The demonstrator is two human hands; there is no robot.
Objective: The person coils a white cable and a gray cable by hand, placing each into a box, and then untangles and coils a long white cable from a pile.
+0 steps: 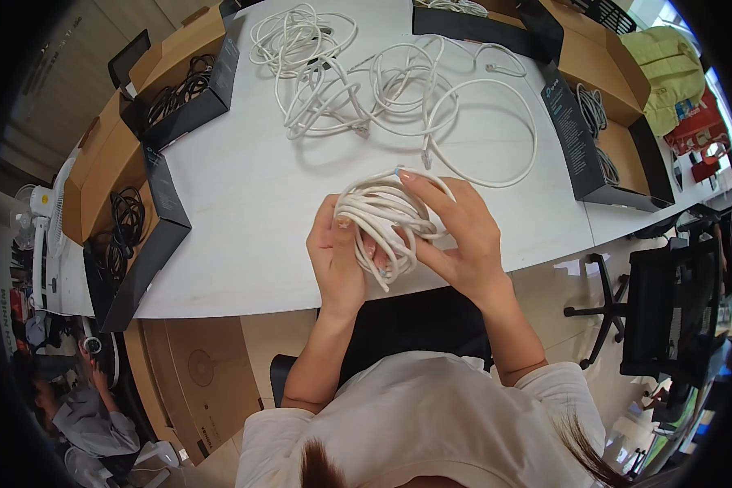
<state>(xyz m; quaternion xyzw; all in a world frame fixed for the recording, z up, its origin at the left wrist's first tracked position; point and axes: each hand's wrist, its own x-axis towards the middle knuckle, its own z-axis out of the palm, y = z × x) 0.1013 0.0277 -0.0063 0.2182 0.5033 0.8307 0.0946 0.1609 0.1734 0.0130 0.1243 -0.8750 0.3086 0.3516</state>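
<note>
Above the table's near edge I hold a coiled white network cable (386,207) between both hands. My left hand (337,252) grips the coil from its left side, with the thumb across the loops. On the right, my right hand (464,232) is closed round the other side, its index finger at the top of the bundle and its thumb lower down. Beyond the hands lie loose white network cables (431,89) in wide loops, with plugs showing at some ends. Another tangled white cable (301,37) lies farther back on the left.
Black open boxes with dark cables (159,195) (220,89) stand along the left of the white table (236,244). At the right, a black box (577,154) holds grey coiled cables. An office chair (659,301) stands at the right; another person (98,415) sits at lower left.
</note>
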